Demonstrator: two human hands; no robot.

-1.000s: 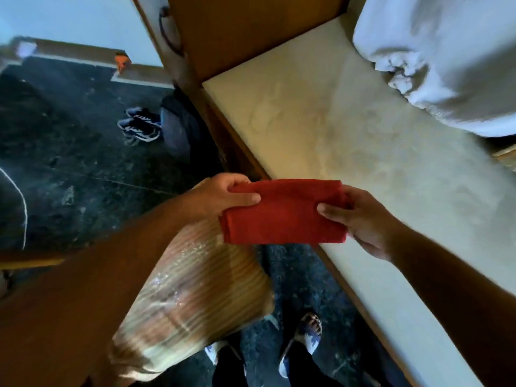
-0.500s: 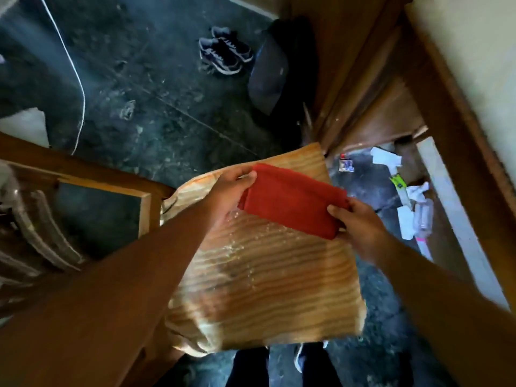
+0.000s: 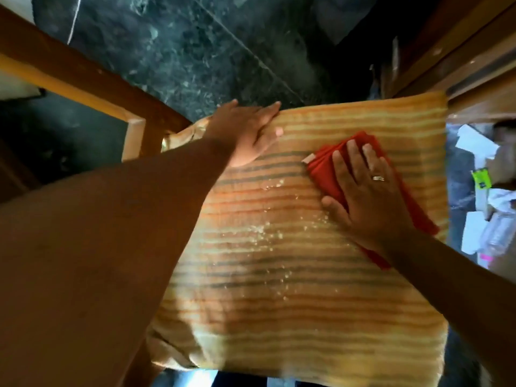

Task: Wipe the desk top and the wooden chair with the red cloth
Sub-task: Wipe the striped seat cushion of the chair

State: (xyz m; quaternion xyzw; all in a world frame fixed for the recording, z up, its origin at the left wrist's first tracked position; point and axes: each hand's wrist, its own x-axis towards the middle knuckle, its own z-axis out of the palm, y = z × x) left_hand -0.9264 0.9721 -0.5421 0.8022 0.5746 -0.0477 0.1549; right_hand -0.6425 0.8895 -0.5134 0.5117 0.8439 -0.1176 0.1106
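The folded red cloth (image 3: 325, 170) lies flat on the striped orange-yellow seat cushion (image 3: 293, 303) of the wooden chair (image 3: 83, 88). My right hand (image 3: 365, 196) presses down on the cloth with fingers spread; a ring shows on one finger. My left hand (image 3: 248, 132) rests flat on the cushion's far left corner, apart from the cloth, holding nothing. Pale crumbs are scattered over the middle of the cushion. The desk top is out of view.
A dark marbled floor (image 3: 181, 46) lies beyond the chair. The chair's wooden frame runs along the left. A wooden desk frame (image 3: 474, 65) stands at the upper right. Papers, a bottle and litter (image 3: 485, 208) lie on the floor to the right.
The view has swung from the desk top down to the chair. The cloth, held in the air between both hands, now lies on the cushion under my right hand; my left hand has let go.
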